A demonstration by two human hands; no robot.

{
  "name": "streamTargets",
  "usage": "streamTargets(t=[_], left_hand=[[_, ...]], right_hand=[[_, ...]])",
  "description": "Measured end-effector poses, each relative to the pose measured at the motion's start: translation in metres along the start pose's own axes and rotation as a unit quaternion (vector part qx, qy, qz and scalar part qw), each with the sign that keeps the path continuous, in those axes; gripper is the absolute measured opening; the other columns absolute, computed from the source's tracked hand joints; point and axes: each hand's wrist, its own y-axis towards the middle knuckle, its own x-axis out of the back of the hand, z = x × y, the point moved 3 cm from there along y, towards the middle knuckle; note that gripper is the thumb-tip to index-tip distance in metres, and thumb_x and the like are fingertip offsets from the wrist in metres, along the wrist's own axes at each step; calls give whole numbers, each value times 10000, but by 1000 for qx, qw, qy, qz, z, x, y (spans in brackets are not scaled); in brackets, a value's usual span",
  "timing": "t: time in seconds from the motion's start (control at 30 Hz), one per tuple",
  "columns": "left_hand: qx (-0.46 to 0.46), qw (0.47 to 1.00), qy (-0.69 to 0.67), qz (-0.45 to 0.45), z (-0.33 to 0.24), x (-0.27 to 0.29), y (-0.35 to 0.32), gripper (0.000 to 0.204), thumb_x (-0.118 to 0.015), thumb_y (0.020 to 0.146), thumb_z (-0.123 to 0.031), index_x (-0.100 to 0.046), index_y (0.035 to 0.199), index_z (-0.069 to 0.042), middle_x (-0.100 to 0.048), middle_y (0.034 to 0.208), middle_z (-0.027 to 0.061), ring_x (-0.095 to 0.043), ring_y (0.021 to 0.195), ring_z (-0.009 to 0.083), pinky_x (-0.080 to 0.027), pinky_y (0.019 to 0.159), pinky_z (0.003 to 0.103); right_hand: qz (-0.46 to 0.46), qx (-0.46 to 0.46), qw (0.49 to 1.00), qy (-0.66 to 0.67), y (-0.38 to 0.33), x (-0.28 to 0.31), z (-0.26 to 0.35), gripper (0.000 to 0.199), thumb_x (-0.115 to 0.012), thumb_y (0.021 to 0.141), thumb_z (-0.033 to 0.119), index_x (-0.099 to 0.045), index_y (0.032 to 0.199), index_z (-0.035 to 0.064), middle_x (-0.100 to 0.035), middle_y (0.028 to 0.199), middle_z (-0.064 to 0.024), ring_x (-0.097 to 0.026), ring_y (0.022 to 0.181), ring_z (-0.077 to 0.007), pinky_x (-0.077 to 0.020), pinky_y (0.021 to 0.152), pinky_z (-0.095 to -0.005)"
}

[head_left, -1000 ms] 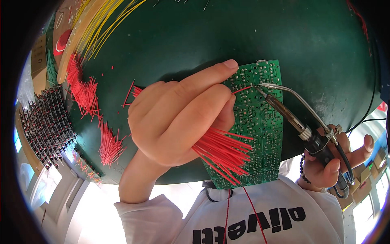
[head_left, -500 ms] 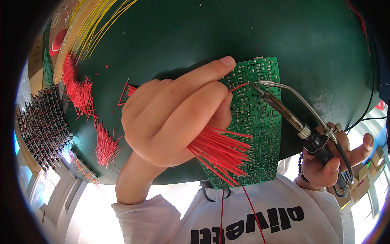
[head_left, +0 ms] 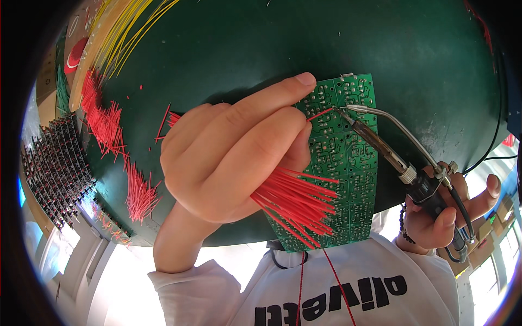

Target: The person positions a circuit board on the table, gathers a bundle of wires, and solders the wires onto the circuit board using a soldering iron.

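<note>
My left hand [head_left: 234, 157] is closed round a bundle of red wires [head_left: 296, 204], whose ends fan out below the fingers. Between its thumb and fingers one single red wire [head_left: 321, 113] sticks out over a green circuit board [head_left: 353, 163], and its tip meets the board's upper part. In my right hand [head_left: 437, 217] is a soldering iron [head_left: 386, 149] with a curved metal feed tube [head_left: 399, 124] clamped alongside. The iron's tip and the tube's end come together at the wire's tip. My left hand covers the board's left side.
Loose red wires [head_left: 103, 122] lie at the left of the green work surface [head_left: 261, 49], with another pile [head_left: 140, 195] nearer me. Yellow wires [head_left: 128, 38] rest along a wooden edge at the far left. Stacked dark boards [head_left: 60, 171] stand beyond the left edge. A black cable [head_left: 496, 136] runs at right.
Almost nothing differs. The wire tip, iron and board keep their places, with only a very slight shift of my left hand and the view.
</note>
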Motion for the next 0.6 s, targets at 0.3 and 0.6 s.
streamTargets(t=[0.3, 0.6], left_hand=[[3, 1000, -3, 8, 0, 1, 1, 133, -701, 713, 21, -618, 815, -1, -683, 907, 166, -666, 718, 187, -518, 617, 222], [6, 1000, -3, 9, 0, 2, 1, 128, -700, 714, 21, -623, 814, 3, -683, 910, 166, -664, 715, 184, -518, 622, 222]], right_hand=[[32, -17, 999, -30, -1, 12, 1, 751, -592, 824, 146, -80, 1370, 90, -510, 598, -70, -493, 515, -112, -411, 627, -205], [-53, 6, 999, 10, 2, -1, -3, 713, -603, 834, 177, -111, 1342, 82, -489, 603, -45, -462, 467, -98, -419, 507, -232]])
